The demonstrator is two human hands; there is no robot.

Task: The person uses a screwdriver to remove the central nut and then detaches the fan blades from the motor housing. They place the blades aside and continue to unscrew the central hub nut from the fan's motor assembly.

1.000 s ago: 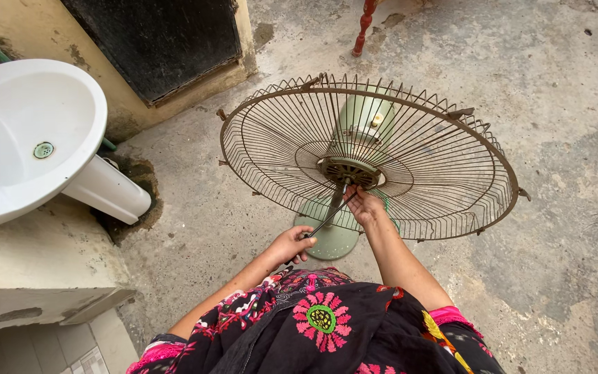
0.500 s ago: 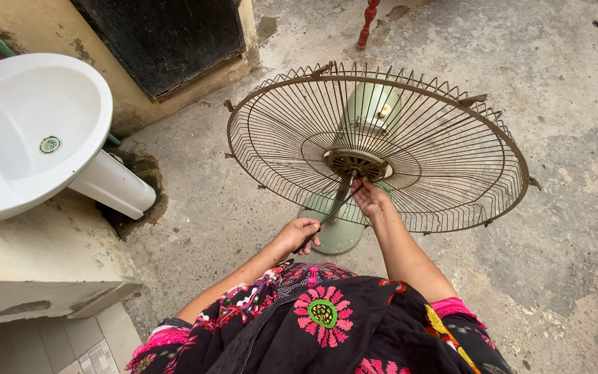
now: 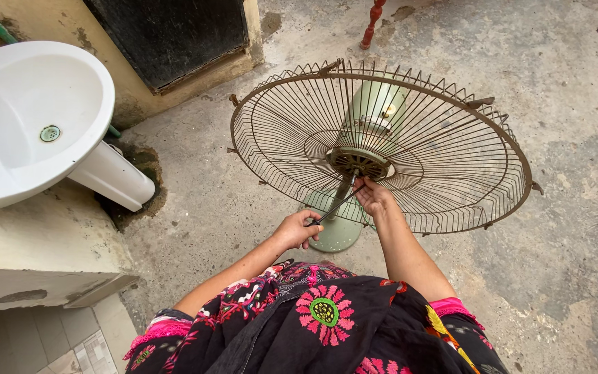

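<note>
Two hands at a rusty fan guard (image 3: pixel 382 145), left hand (image 3: pixel 297 228) grip clenched on a screwdriver (image 3: pixel 333 206), right hand (image 3: pixel 374 197) fingers pinching its tip at the hub.

The fan guard (image 3: pixel 444 149) is rusty brown wire, ribs radiating from a dark hub. Behind it the motor housing (image 3: pixel 376 104) and round base (image 3: pixel 333 232) are pale green. The screwdriver (image 3: pixel 337 206) is black. The basin (image 3: pixel 32 118) is white with a small multicoloured sticker. The floor (image 3: pixel 562 76) is mottled grey concrete. The garment (image 3: pixel 327 325) is black with pink, green and yellow embroidered flowers. A turned post (image 3: pixel 372 24) is red.
</note>
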